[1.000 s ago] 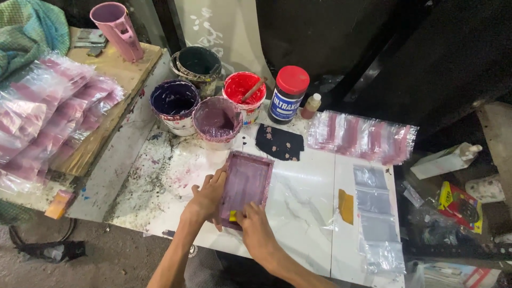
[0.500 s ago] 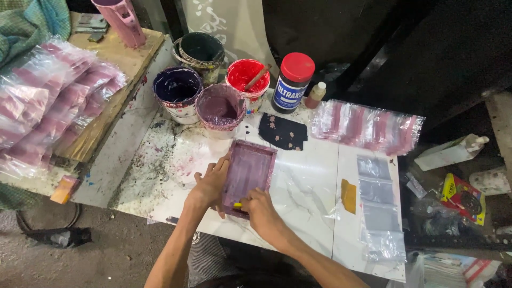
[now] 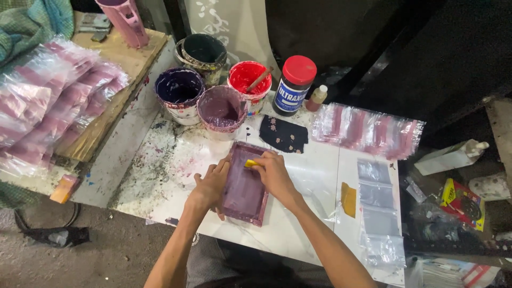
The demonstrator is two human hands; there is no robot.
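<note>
A small purple-stained printing frame (image 3: 242, 192) lies on the white worktable (image 3: 314, 176). My left hand (image 3: 210, 184) grips the frame's left edge and holds it down. My right hand (image 3: 273, 173) pinches a small yellow squeegee (image 3: 250, 163) and presses it on the mesh near the frame's far end. A paint-smeared patch of the table lies just left of the frame.
Behind the frame stand paint tubs: mauve (image 3: 221, 111), dark purple (image 3: 178, 92), red with a stick (image 3: 248, 80), dark green (image 3: 204, 50), plus a red-lidded jar (image 3: 294, 85). A dark floral cloth (image 3: 284, 134), pink-printed clear bags (image 3: 368, 128), blank bags (image 3: 377, 213) and a bag heap (image 3: 48, 101) surround it.
My right hand has slid the yellow squeegee from the frame's near end up to its far end. The left hand has stayed on the frame's left edge.
</note>
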